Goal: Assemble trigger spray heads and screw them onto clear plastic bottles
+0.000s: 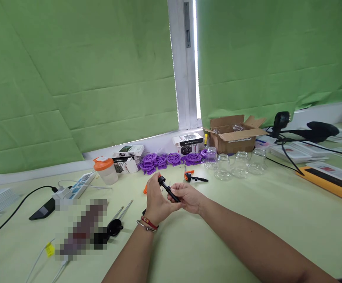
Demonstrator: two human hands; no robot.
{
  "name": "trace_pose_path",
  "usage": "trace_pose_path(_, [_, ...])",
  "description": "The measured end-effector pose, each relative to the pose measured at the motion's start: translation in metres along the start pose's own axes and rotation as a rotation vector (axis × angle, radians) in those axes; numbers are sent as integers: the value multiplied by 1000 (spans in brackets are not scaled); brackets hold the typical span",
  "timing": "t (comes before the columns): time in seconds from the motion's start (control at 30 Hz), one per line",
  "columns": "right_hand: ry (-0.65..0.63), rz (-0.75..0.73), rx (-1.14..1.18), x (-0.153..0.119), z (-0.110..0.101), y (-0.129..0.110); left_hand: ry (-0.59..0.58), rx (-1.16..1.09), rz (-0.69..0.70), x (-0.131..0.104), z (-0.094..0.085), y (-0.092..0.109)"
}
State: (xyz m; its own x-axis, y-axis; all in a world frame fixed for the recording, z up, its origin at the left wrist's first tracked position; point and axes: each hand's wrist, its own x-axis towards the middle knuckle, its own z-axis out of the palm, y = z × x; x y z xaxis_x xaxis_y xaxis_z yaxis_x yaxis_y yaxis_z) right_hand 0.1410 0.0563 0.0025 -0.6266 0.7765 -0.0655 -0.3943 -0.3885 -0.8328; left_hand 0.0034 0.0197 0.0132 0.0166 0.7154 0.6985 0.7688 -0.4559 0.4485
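A slim black rod-like part [169, 189] is held between both hands above the pale green table. My left hand [156, 201] is curved around its upper end, which has a wider round black head. Fingers of my right hand [187, 196] pinch the lower end near my left thumb. Just behind the hands lies a black and orange part [194, 177] with a thin metal stem. A bit of orange [145, 190] shows to the left of my left hand, mostly hidden.
Purple plastic parts [173, 158], small boxes [126, 165], glass jars [223, 169] and an open carton [235, 137] stand along the back. An orange-lidded cup [106, 171], power strip [82, 184] and black-handled tools [114, 227] are left. A yellow-edged device [330, 182] lies right.
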Motion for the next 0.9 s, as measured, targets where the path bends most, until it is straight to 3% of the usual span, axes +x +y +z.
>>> trace_pose_path(0.2, [146, -59, -44, 2, 7, 1, -10, -14, -51, -1, 2, -3])
trace_pose_path(0.4, [206, -82, -28, 3, 8, 4, 54, 42, -44, -1, 7, -1])
trace_pose_path(0.7, [81, -77, 7, 3, 5, 2, 69, 81, -55, -3, 3, 5])
trace_pose_path(0.9, [159, -77, 31, 4, 10, 3, 66, 103, -115, -2, 4, 1])
